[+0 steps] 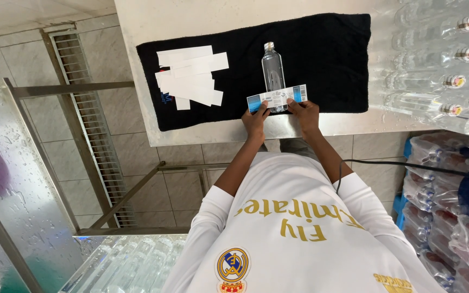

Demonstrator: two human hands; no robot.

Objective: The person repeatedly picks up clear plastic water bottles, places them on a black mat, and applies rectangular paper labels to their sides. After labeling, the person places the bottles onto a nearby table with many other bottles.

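While the clear bottle (273, 73) lies on a black cloth (332, 59) with its capped end pointing away from the person, a blue-and-white label (277, 98) runs crosswise over its base, the left hand (256, 122) and right hand (305, 115) each pinching one end. White label strips (191, 76) lie beside it on the steel tabletop (213, 19). Bottles (446, 65) lie in rows at the right; wrapped packs (435, 195) stand on the tiled floor (153, 179).

One camera, on my head, looking steeply down over my chest; my fingers (260, 111) sit mid-frame, close; beyond them the black mat (332, 49); below them, tiled floor (180, 190).
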